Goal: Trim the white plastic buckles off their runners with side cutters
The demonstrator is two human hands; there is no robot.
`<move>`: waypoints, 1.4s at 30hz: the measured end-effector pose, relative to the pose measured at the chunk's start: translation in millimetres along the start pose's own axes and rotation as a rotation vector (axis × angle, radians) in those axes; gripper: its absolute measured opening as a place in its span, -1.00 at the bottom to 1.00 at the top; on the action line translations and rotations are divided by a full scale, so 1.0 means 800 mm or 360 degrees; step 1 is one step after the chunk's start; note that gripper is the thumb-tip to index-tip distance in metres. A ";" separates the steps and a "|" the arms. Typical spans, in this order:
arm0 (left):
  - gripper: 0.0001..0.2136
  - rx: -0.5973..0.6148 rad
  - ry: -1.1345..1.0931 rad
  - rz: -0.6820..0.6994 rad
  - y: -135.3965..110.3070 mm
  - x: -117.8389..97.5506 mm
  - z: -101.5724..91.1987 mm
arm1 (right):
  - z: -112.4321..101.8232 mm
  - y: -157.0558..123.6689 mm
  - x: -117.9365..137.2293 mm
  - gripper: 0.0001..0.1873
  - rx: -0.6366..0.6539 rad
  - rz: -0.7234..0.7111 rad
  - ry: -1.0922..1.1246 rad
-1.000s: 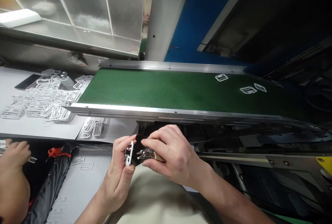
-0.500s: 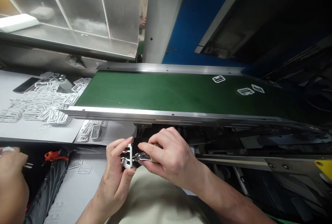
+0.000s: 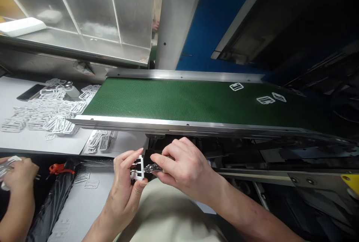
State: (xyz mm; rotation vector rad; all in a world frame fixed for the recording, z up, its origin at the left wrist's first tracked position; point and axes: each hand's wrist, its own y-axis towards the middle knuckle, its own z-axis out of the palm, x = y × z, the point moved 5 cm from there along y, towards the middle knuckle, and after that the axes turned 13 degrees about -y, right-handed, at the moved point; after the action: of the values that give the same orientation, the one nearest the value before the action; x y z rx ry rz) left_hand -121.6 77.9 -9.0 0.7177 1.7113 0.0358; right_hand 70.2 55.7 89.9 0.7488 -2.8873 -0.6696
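My left hand (image 3: pixel 125 182) pinches a small white plastic frame (image 3: pixel 142 165) with crossbars between thumb and fingers, holding it on edge over my lap. Closed around the handles of small metal nippers (image 3: pixel 152 168) is my right hand (image 3: pixel 183 165). The nippers' tips touch the right side of the frame at mid-height; whether the jaws are closed is too small to tell. Three similar white frames (image 3: pixel 265 100) lie on the green conveyor belt (image 3: pixel 157 100) beyond my hands.
White frames (image 3: pixel 45 109) are heaped on the table at left, beside a phone (image 3: pixel 30 92) and a pump bottle (image 3: pixel 71 89). A smaller pile (image 3: pixel 105 140) lies nearer. At lower left are a co-worker's hands (image 3: pixel 22 172) and an orange-handled tool (image 3: pixel 57 169). The conveyor's metal rail (image 3: pixel 168 121) runs just ahead.
The co-worker's hands have come further into view at lower left, with white parts in them. My own hands keep nearly the same pose, the nippers' tips still at the frame.
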 end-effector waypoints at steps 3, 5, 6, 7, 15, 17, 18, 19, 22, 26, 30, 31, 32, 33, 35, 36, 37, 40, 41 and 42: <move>-0.49 -0.0008 0.0010 0.0006 -0.002 0.004 0.001 | 0.001 0.000 0.000 -0.73 0.0026 -0.0025 -0.0013; -0.49 -0.0024 0.0018 0.0010 -0.003 0.005 0.002 | 0.002 0.001 -0.001 -0.74 0.0038 -0.0038 -0.0015; -0.50 -0.0041 0.0017 0.0007 -0.004 0.006 0.002 | 0.002 0.001 -0.001 -0.75 0.0038 -0.0045 -0.0015; -0.50 -0.0054 0.0012 -0.0001 -0.004 0.006 0.002 | 0.004 0.002 -0.001 -0.75 0.0037 -0.0052 -0.0013; -0.51 -0.0094 -0.0280 -0.0107 -0.008 0.013 0.004 | 0.022 -0.003 -0.006 -0.73 -0.0059 0.0147 0.0424; -0.51 -0.0114 -0.0384 -0.0175 -0.010 0.014 0.004 | 0.032 -0.008 -0.016 -0.70 0.0039 0.0396 0.0732; -0.51 -0.0132 -0.0425 -0.0213 -0.010 0.015 0.004 | 0.042 -0.013 -0.023 -0.67 0.0147 0.0548 0.0918; -0.51 -0.0153 -0.0473 -0.0261 -0.011 0.015 0.004 | 0.057 -0.021 -0.029 -0.62 0.0311 0.0701 0.1118; -0.45 -0.0276 -0.0846 -0.0609 -0.019 0.033 0.006 | 0.123 -0.064 -0.043 -0.37 0.0959 0.0987 0.1537; -0.36 -0.0657 -0.1406 -0.1368 -0.055 0.092 0.012 | 0.204 -0.133 -0.065 -0.50 0.1348 0.1098 0.1316; -0.62 -0.0989 -0.1360 -0.1601 -0.101 0.159 -0.010 | 0.241 -0.191 -0.070 -0.54 0.1489 0.1183 0.1085; -0.68 -0.1079 -0.1355 -0.1642 -0.114 0.177 -0.019 | 0.245 -0.201 -0.069 -0.51 0.1486 0.1201 0.1045; -0.76 -0.1171 -0.1355 -0.1676 -0.126 0.194 -0.028 | 0.248 -0.208 -0.069 -0.50 0.1471 0.1217 0.0994; -0.83 -0.1260 -0.1360 -0.1700 -0.137 0.211 -0.038 | 0.250 -0.212 -0.068 -0.52 0.1453 0.1226 0.0941; -0.93 -0.1415 -0.1385 -0.1708 -0.153 0.244 -0.057 | 0.256 -0.218 -0.066 -0.59 0.1440 0.1221 0.0865; -0.96 -0.1481 -0.1402 -0.1694 -0.159 0.259 -0.066 | 0.258 -0.220 -0.065 -0.61 0.1446 0.1211 0.0857; -0.98 -0.1542 -0.1420 -0.1670 -0.162 0.274 -0.075 | 0.261 -0.221 -0.063 -0.62 0.1455 0.1204 0.0863; -0.94 -0.1709 -0.1452 -0.1582 -0.164 0.315 -0.099 | 0.263 -0.223 -0.057 -0.59 0.1460 0.1219 0.0884; -0.93 -0.1751 -0.1454 -0.1557 -0.163 0.327 -0.105 | 0.263 -0.224 -0.055 -0.58 0.1458 0.1235 0.0883; -0.92 -0.1781 -0.1451 -0.1534 -0.160 0.338 -0.111 | 0.262 -0.226 -0.053 -0.58 0.1457 0.1252 0.0881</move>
State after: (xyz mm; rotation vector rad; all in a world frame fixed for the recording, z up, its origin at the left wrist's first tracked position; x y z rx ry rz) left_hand -281.5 134.3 -271.0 -0.8475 0.7618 -0.0108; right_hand 148.4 16.6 -176.1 -0.2111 -2.4884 0.8345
